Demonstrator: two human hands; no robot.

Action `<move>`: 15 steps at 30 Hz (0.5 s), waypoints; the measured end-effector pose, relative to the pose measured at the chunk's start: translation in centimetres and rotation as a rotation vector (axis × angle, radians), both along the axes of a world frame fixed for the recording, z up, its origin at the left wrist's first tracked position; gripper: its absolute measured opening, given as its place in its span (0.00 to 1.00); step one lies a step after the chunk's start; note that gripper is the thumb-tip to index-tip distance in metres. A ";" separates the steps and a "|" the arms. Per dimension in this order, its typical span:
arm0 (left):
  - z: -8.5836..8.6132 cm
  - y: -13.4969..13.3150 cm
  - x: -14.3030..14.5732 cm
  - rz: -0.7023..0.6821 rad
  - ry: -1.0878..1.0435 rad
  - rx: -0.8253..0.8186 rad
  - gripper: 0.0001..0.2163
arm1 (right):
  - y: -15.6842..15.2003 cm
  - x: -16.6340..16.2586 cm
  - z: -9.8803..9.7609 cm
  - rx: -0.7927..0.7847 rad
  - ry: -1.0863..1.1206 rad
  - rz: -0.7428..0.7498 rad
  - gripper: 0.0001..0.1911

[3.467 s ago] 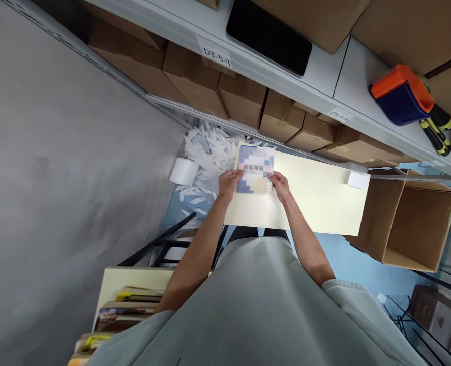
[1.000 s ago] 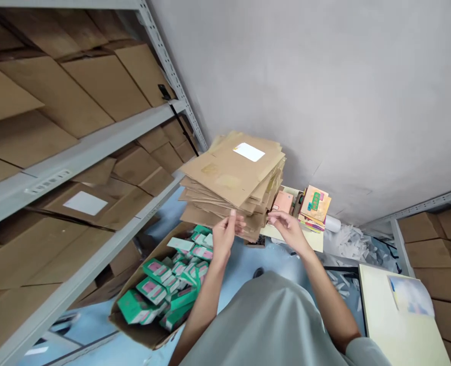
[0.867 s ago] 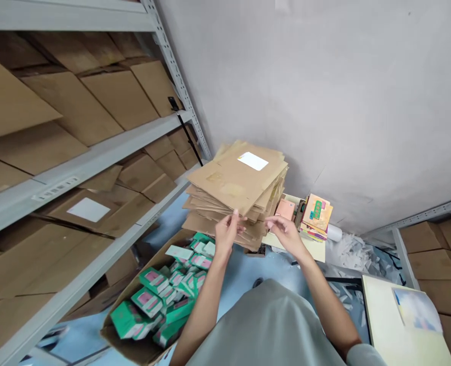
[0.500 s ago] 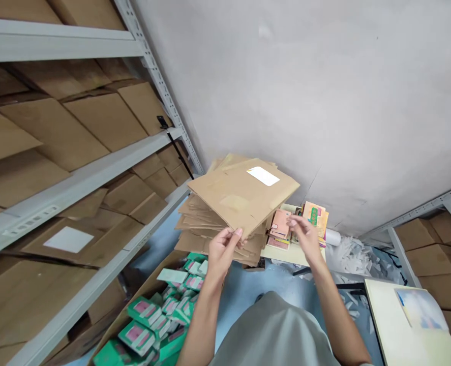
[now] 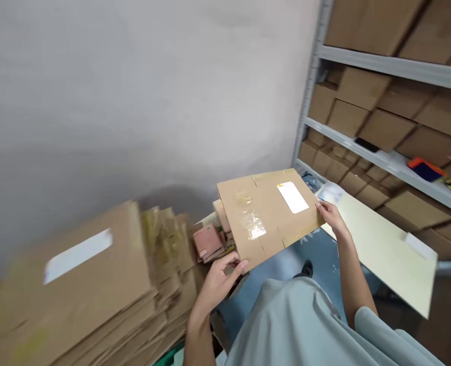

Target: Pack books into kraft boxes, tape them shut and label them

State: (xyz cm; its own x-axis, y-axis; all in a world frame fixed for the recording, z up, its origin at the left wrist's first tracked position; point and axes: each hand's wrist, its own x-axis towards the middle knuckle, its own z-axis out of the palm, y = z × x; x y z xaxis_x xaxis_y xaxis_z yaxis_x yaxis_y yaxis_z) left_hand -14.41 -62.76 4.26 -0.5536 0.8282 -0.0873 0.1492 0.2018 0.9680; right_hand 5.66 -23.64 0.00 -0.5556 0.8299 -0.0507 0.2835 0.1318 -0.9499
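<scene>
A flattened cardboard box (image 5: 265, 218), with a white label (image 5: 293, 197) and strips of clear tape on its face, is held out in front of my body. My left hand (image 5: 222, 274) grips its near left corner, thumb on top. At the opposite right edge, my right hand (image 5: 330, 216) pinches the cardboard between thumb and fingers. To the left rises a pile of flattened boxes (image 5: 107, 284), the top one bearing another white label (image 5: 78, 255). Part of a stack of small books (image 5: 207, 241) shows behind the held box.
A pale table (image 5: 381, 249) stands to the right, with a white piece (image 5: 419, 245) on it. Beyond it, metal shelving (image 5: 389, 63) is filled with cardboard boxes. A grey wall (image 5: 164, 101) rises ahead. Blue floor (image 5: 282, 264) shows beneath the held box.
The view has swung right toward the table and shelving. The flattened box has come away from the pile, and my right hand has closed on its right edge.
</scene>
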 end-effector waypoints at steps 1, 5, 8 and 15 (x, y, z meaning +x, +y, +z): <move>-0.5 2.3 0.0 -0.060 -0.019 -0.013 0.21 | 0.8 3.1 -0.6 -0.041 0.012 -0.071 0.34; -3.5 12.3 1.6 -0.147 -0.119 0.004 0.32 | 1.8 14.2 -2.9 -0.187 0.110 -0.292 0.33; -6.0 20.0 3.9 -0.145 -0.144 0.001 0.39 | 2.0 20.5 -4.5 -0.272 0.193 -0.417 0.32; -12.2 38.4 8.4 -0.222 -0.116 -0.019 0.38 | 4.8 31.1 -7.8 -0.259 0.248 -0.553 0.30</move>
State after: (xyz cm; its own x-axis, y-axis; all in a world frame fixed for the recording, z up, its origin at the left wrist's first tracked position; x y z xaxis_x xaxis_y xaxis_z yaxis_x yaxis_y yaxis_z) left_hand -6.00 -24.34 -7.90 -0.3436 0.9260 -0.1562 0.0797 0.1945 0.9777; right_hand 36.73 -18.89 -7.82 -0.0717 0.9745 -0.2128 0.0128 -0.2125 -0.9771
